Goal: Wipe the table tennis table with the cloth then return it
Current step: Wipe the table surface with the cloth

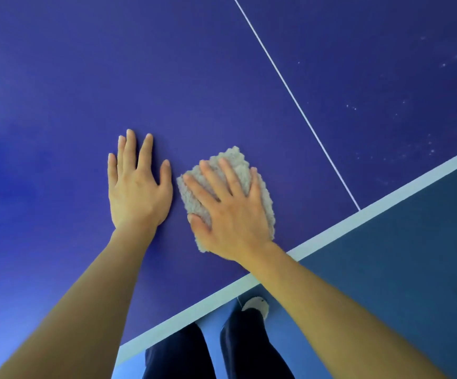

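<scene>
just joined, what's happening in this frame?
A person is wiping the blue table tennis table with a fuzzy off-white cloth. The right hand presses flat on the cloth, close to the table's white edge stripe. The left hand lies flat on the bare surface beside it, not touching the cloth. Pale specks show beyond the thin white centre line, so that side looks not yet wiped.

Right grip [233,214] flat, fingers spread, presses pale fluffy cloth [239,164] onto blue surface [194,77] near its white edge stripe [385,203]. Left grip [137,187] lies flat just beside cloth, not touching. Thin white line [295,102] runs right of cloth.
</scene>
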